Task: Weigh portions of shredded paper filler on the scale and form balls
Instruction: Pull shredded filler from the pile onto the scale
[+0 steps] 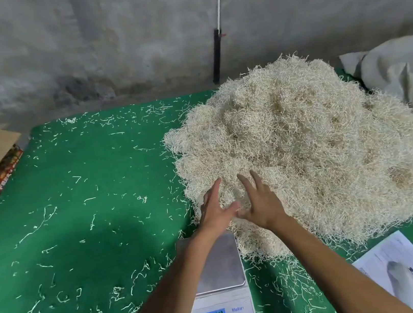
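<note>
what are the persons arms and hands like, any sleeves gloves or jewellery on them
Both forearms are bare as far as the frame shows, with no sleeve in view. The left hand and right hand wear no gloves. No watch, bracelet or ring is visible on either wrist or on the fingers that show.

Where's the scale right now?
The scale sits at the bottom centre of the head view on the green table, under the left forearm, its far edge against the near edge of the shredded paper pile.
</note>
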Motion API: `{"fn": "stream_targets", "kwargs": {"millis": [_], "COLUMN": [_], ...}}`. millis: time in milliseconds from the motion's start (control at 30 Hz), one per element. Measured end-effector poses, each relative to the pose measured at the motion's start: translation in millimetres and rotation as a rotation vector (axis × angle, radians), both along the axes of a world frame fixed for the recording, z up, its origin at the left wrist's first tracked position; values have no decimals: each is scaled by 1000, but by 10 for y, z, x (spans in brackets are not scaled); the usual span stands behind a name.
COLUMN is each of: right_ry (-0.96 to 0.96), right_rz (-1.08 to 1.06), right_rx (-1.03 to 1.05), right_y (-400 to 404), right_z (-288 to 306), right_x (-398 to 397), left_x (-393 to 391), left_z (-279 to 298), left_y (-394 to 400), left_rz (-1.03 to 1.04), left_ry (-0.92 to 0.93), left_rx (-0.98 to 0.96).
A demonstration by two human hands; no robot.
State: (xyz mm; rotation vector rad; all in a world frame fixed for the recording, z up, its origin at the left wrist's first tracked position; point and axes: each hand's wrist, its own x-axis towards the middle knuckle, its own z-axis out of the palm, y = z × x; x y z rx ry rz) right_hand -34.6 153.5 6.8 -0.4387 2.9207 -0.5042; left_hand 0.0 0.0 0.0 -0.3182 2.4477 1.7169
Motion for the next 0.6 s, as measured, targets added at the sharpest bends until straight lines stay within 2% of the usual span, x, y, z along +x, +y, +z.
{"fn": "stream_targets", "kwargs": {"millis": [133, 200, 333, 500, 600], "right_ry": [-106, -87, 66, 205, 294], "right_rz": [72, 117, 160, 171, 147], "right_rx": [221, 300, 379, 256, 11], "right_y": [-80, -63, -55, -1, -23], "right_z": [-259, -414, -510, -441, -179], "right_x": [-170, -169, -107, -110, -172], "left_x": [-201, -188, -131, -31, 7], "left_z": [-104, -214, -316, -274, -117], "left_y": [57, 75, 110, 46, -33], "left_rz": [19, 32, 117, 237, 331], "left_ry": [-213, -212, -108, -1, 45], "left_rx": [-19, -35, -52, 41, 150]}}
